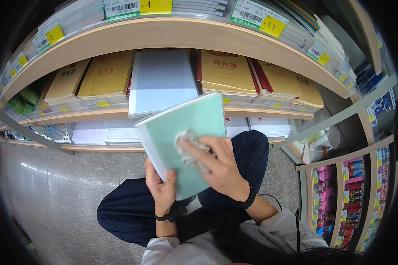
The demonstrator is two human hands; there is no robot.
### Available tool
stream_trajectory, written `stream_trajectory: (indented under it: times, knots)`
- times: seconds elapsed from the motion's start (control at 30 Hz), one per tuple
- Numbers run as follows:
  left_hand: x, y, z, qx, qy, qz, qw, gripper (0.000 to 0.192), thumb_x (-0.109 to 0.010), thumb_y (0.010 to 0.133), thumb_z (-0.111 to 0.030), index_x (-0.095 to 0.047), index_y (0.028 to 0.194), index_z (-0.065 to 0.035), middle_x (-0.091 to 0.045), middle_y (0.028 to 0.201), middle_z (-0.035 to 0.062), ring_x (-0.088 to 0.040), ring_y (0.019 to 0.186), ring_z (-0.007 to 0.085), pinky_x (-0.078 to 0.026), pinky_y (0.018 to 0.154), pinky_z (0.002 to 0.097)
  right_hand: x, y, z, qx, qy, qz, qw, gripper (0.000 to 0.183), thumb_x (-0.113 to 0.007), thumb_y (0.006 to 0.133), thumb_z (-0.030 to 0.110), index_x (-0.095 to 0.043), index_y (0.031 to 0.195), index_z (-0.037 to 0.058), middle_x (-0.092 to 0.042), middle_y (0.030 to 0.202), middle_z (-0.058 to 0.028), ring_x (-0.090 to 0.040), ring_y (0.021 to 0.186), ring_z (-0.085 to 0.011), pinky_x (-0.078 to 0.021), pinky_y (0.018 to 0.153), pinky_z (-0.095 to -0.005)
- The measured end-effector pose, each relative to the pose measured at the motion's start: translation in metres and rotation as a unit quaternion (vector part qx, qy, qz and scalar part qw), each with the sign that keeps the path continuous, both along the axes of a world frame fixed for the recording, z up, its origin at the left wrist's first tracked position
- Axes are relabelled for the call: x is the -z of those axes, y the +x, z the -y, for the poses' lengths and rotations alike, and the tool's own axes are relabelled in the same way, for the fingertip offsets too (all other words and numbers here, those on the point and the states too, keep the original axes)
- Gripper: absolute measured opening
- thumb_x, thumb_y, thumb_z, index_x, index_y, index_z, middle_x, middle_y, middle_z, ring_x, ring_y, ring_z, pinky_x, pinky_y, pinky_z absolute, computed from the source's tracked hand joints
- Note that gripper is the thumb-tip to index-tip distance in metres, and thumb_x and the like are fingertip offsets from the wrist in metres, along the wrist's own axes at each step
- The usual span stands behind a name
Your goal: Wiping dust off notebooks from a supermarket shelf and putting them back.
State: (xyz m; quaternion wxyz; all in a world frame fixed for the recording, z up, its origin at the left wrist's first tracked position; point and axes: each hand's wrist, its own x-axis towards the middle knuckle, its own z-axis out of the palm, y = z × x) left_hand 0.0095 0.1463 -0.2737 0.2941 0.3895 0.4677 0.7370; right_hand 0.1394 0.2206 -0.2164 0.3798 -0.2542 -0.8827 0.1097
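A pale green notebook (192, 116) with a clear cover and a whitish spine strip is held tilted over my lap. My left hand (162, 185) grips its lower left edge, thumb on the cover. Against the middle of the cover, my right hand (220, 162) presses a crumpled whitish cloth or tissue (187, 145) under its fingers; that hand is slightly blurred. Just beyond the notebook's upper edge, a stack of notebooks with a pale blue top cover (164, 79) juts out over the middle shelf's edge.
Yellow-brown exercise books (106, 74) and more such books (227, 73) flank the blue stack. The upper shelf's wooden edge (185, 33) curves overhead. White grid-paper pads (107, 132) lie on the bottom shelf. At right are a diagonal metal bar (335, 109) and racks of small packaged goods (353, 195).
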Motion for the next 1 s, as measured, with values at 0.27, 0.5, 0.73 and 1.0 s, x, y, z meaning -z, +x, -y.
stream_trajectory:
  times: [0.27,0.5,0.73,1.0]
  knots:
    - [0.001,-0.004,0.001,-0.006,0.002,-0.001,1.000,0.057,-0.062,0.090,-0.031,-0.041,0.125,0.0077,-0.054,0.110,0.0105,-0.050,0.100,0.0156,-0.039,0.088,0.0276,-0.010,0.008,-0.035,0.151,-0.006,-0.052,0.987,0.062,-0.064,0.069,-0.004,-0.056,0.127,0.0153,-0.047,0.093,-0.0101,-0.050,0.084,-0.0254,-0.0393,0.076,-0.0343]
    - [0.002,-0.011,0.003,-0.013,-0.012,0.006,1.000,0.059,-0.062,0.089,-0.033,-0.040,0.127,0.0064,-0.052,0.114,0.0094,-0.049,0.103,0.0149,-0.038,0.090,0.0275,-0.007,0.005,-0.011,0.032,-0.032,0.060,0.997,0.062,-0.063,0.071,-0.004,-0.055,0.129,0.0164,-0.048,0.095,-0.0108,-0.049,0.080,-0.0256,-0.0397,0.075,-0.0337]
    - [0.004,-0.001,-0.006,0.032,-0.003,-0.017,0.999,0.060,-0.056,0.092,-0.039,-0.041,0.128,0.0064,-0.053,0.114,0.0078,-0.049,0.103,0.0141,-0.039,0.090,0.0276,-0.007,-0.012,-0.015,0.124,-0.083,-0.037,0.988,0.066,-0.062,0.073,-0.001,-0.047,0.136,0.0144,-0.049,0.093,-0.0096,-0.049,0.080,-0.0257,-0.0395,0.075,-0.0354]
    - [0.021,-0.004,-0.005,0.030,-0.055,0.126,0.990,0.078,-0.027,0.092,-0.063,-0.037,0.136,0.0003,-0.053,0.119,0.0090,-0.048,0.107,0.0144,-0.038,0.094,0.0289,0.008,-0.029,0.033,-0.007,0.040,0.118,0.992,0.052,-0.059,0.074,0.006,-0.059,0.125,0.0150,-0.046,0.084,-0.0015,-0.048,0.075,-0.0169,-0.0338,0.069,-0.0293]
